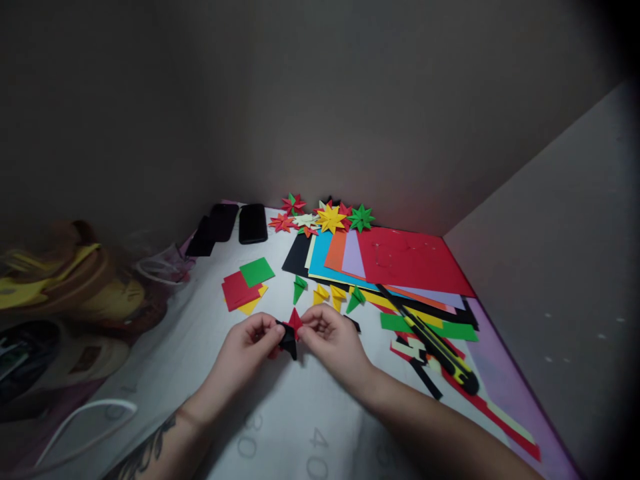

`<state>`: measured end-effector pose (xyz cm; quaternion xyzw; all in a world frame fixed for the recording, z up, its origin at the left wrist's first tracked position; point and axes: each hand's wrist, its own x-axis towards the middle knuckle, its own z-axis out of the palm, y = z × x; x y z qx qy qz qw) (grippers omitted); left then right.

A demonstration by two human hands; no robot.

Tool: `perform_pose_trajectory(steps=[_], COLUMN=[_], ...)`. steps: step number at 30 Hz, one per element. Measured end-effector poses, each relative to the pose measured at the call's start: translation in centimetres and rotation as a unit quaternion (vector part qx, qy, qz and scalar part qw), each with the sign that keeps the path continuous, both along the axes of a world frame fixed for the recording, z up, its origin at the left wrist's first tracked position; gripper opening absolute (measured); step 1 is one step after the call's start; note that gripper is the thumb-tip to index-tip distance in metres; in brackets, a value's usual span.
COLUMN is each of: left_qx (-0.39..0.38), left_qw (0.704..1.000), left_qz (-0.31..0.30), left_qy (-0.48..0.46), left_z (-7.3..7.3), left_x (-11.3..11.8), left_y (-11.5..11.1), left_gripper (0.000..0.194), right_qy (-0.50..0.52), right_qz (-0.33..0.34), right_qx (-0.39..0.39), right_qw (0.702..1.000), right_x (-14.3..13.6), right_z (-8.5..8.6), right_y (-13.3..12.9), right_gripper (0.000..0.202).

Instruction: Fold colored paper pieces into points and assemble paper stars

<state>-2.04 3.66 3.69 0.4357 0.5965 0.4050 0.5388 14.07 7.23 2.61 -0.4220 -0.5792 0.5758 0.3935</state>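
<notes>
Between my two hands is a piece of folded paper with black points (289,341) and a red point (295,321). My left hand (253,340) pinches the black side between thumb and fingers. My right hand (333,340) has its thumb and fingertips closed on the red part. Some red paper also shows under my left fingers, partly hidden. Just beyond my hands lie folded green pieces (299,289) and folded yellow pieces (321,295). A small black piece (353,324) is partly covered by my right hand.
Red and green paper squares (257,272) lie at left, below a black phone (253,223). Finished paper stars (331,219) stand by the wall. Coloured sheets (415,257), a yellow-black cutter knife (445,353) and paper scraps (425,377) lie at right. Bags (75,300) crowd the left.
</notes>
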Motion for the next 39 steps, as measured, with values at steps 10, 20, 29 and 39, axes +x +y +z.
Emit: perform_pose_trajectory(steps=[10, 20, 29, 39], left_qx=[0.006, 0.021, -0.001, -0.018], left_qw=[0.998, 1.0, 1.0, 1.0], left_qz=[0.01, 0.02, -0.001, 0.004], left_qy=[0.054, -0.007, 0.006, -0.006], left_z=[0.0, -0.2, 0.4, 0.4], left_x=[0.5, 0.8, 0.7, 0.6], left_y=[-0.5, -0.4, -0.3, -0.1], left_gripper=[0.027, 0.02, 0.02, 0.025], right_qy=[-0.004, 0.022, 0.012, -0.017], right_qz=[0.011, 0.014, 0.055, 0.047], right_qx=[-0.016, -0.033, -0.089, -0.08], right_qw=[1.0, 0.999, 0.994, 0.996], right_x=[-0.3, -0.7, 0.0, 0.3], right_z=[-0.8, -0.9, -0.7, -0.9], right_y=[-0.4, -0.5, 0.1, 0.0], right_gripper=[0.015, 0.018, 0.01, 0.017])
